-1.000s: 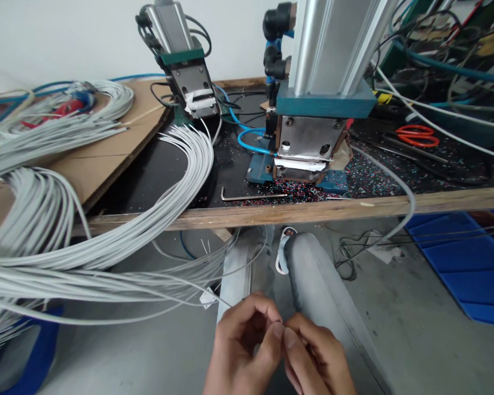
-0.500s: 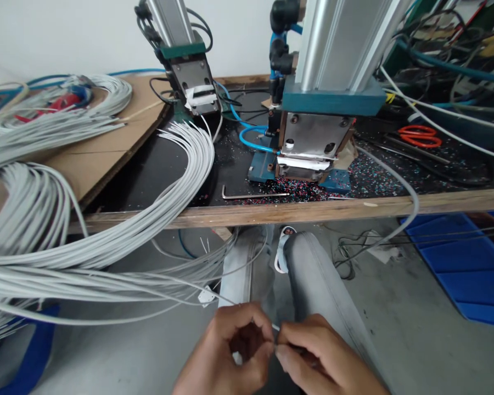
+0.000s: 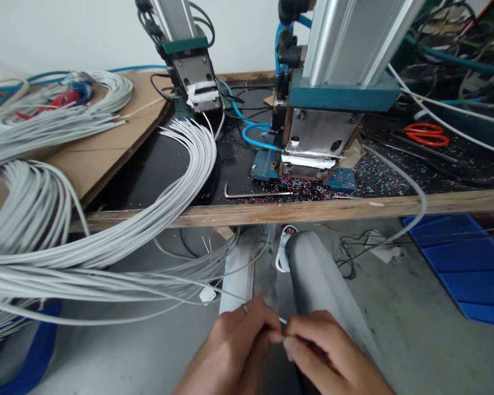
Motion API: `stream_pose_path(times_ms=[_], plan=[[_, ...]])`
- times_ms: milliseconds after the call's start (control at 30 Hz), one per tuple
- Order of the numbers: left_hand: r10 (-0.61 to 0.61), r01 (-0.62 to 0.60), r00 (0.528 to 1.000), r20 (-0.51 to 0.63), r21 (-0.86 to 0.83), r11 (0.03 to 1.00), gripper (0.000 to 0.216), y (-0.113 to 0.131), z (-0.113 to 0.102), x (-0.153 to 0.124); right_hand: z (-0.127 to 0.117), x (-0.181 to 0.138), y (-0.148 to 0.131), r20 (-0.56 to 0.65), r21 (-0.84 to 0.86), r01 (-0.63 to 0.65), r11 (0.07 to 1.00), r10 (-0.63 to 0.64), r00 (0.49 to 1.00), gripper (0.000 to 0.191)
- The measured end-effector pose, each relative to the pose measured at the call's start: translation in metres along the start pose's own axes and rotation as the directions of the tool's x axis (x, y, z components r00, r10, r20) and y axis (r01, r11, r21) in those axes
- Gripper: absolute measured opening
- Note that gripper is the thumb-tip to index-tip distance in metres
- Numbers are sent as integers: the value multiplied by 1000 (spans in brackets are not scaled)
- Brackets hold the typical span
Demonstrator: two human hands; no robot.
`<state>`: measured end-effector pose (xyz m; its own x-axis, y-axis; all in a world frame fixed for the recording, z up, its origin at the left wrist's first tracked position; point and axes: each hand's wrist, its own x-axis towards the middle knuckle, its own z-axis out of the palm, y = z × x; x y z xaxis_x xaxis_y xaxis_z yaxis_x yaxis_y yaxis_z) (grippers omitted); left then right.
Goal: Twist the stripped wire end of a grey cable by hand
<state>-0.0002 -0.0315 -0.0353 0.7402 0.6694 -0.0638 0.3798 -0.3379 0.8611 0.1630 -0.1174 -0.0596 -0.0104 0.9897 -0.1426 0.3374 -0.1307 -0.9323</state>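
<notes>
Wire end, thin and pale, sits pinched between the fingertips of both hands low in front of the person, just above the grey-trousered knee. The left hand curls its thumb and forefinger onto it from one side, with a ring showing on one finger; the right hand closes on it from the other, fingertips meeting the left's. A second ago the hands were a little lower and more upright, thumbs pressed together; half a second ago they had drawn slightly apart with a short bit of wire showing between them. Now they are back together and turned flatter, knuckles up, so I judge the fingers are working or twisting the tip rather than carrying it anywhere.

From the pinch the wire runs up and to the left, past a small white tag, into the thick bundle of grey cables draped over the wooden bench edge. On the bench, well apart from the hands, stand the two pneumatic presses, a hex key and orange scissors. None of these has moved; only the view has shifted a little.
</notes>
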Motion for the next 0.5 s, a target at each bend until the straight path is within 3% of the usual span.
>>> stream_pose_path(times_ms=[67,100,133,200,267,300,333,400,500], plan=[[-100,52,961,-256,-189,981,23,-3,17,-4,5,2,-1,-106,99,5,995,6,994,46],[-177,91,935,-307,-275,957,24,-5,22,-6,7,2,-1,-121,116,-9,993,23,992,47],[-231,135,929,-288,-316,939,25,-7,24,-7,8,2,-1,-102,99,-30,995,40,994,45],[-225,195,969,-105,-241,951,26,-12,16,-10,8,1,2,31,-37,-63,997,64,997,32],[-127,135,986,106,-68,989,24,-16,1,-11,9,1,4,156,-197,-42,979,74,985,17],[-106,111,983,151,-27,993,23,-16,-7,-10,11,1,4,166,-215,-23,976,60,984,15],[-104,109,984,147,-28,994,23,-16,-13,-10,14,2,4,129,-170,-19,985,41,991,18],[-180,181,983,17,-155,971,27,-12,-15,-7,26,5,0,-37,92,-67,993,71,997,34],[-383,268,911,-152,-488,831,34,-3,1,-4,49,9,-10,-133,539,-156,828,267,955,55]])
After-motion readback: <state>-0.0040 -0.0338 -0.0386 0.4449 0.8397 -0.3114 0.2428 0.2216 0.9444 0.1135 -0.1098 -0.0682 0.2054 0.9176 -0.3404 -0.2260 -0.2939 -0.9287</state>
